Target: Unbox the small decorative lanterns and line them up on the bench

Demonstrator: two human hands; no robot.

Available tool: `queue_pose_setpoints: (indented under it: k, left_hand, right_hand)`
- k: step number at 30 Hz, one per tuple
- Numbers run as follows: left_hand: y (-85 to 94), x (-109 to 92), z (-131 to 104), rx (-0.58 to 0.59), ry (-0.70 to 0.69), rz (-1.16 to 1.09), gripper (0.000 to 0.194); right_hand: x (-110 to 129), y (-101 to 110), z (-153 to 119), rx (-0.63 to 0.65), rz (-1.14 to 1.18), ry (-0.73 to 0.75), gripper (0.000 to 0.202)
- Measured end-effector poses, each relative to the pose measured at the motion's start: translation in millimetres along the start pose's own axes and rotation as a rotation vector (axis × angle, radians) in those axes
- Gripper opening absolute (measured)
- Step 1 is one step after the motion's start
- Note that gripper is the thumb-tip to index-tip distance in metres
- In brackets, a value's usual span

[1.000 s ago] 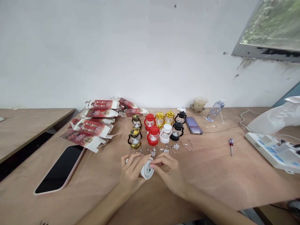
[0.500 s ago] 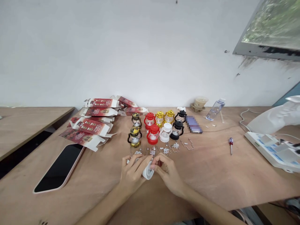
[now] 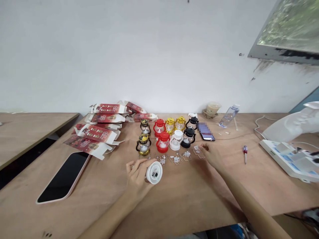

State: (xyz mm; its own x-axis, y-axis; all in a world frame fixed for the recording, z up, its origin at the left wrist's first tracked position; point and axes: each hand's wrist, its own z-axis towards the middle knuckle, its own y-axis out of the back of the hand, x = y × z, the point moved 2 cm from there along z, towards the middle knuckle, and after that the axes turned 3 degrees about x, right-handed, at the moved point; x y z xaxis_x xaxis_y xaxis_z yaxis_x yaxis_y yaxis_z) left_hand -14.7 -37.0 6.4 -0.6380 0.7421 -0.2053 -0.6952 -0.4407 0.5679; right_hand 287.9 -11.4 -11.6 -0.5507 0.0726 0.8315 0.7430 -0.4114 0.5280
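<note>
My left hand (image 3: 138, 176) is closed around a small white lantern (image 3: 149, 172). Its round underside faces me, and small dark parts show inside the recess. Fingers cover most of the lantern's body. Over to the right, my right hand (image 3: 209, 154) is low above the table, its fingertips pinched together beside a bent wire piece (image 3: 199, 155). Whether anything small is between those fingertips cannot be made out. Close to them lies a little white plastic piece (image 3: 196, 148). More white plastic pieces (image 3: 176, 159) and bent wires lie in a row in front of the standing lanterns.
Behind the row stand several mini lanterns, among them a red one (image 3: 163, 142), a white one (image 3: 176, 140) and a black one (image 3: 188, 138). Flattened red boxes (image 3: 99, 132) and a phone (image 3: 63, 177) lie left. Rightward are a screwdriver (image 3: 245, 153), water bottle (image 3: 228, 116) and power strip (image 3: 286, 159).
My right hand has left the white lantern's underside and moved right to the end wire. A white plastic piece now lies there. The lantern's recess is now exposed, turned more toward me.
</note>
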Motion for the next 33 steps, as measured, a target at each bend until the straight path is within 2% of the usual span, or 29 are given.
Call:
queue_pose_setpoints:
  k: [2, 5, 10, 11, 14, 17, 21, 26, 33]
  left_hand:
    - [0.7, -0.5, 0.2, -0.005, -0.003, -0.013, 0.022]
    - [1.2, -0.4, -0.2, 0.017, 0.000, -0.007, 0.020]
    - [0.4, -0.9, -1.3, 0.029, -0.008, -0.009, 0.018]
    - [0.1, -1.0, -1.6, 0.026, -0.011, -0.013, 0.019]
    - [-1.1, -0.9, -2.4, 0.025, -0.015, -0.025, 0.018]
    - [-1.7, -0.1, -2.9, 0.016, -0.020, -0.050, 0.019]
    - [-2.0, 0.2, -3.0, 0.009, -0.037, -0.045, 0.020]
    - [-2.3, -1.3, -4.2, 0.006, -0.098, -0.026, 0.020]
    - [-0.5, -1.4, -3.9, 0.003, -0.113, -0.001, 0.020]
  right_hand:
    - [-4.5, 2.3, 10.4, -0.014, -0.022, -0.023, 0.029]
    - [0.1, -3.1, 10.7, -0.029, -0.030, 0.005, 0.029]
    - [32.6, -19.2, -19.3, 0.020, -0.040, 0.078, 0.017]
    - [43.4, -23.6, -29.6, 0.049, -0.038, 0.113, 0.014]
    - [80.9, -42.4, -64.0, 0.282, 0.037, 0.444, 0.012]
    - [101.9, -60.0, -87.1, 0.374, 0.104, 0.568, 0.013]
    - [103.3, -74.3, -93.8, 0.398, 0.129, 0.543, 0.015]
    - [101.2, -79.5, -96.1, 0.373, 0.158, 0.551, 0.015]
    - [102.4, -85.6, -99.5, 0.359, 0.217, 0.536, 0.022]
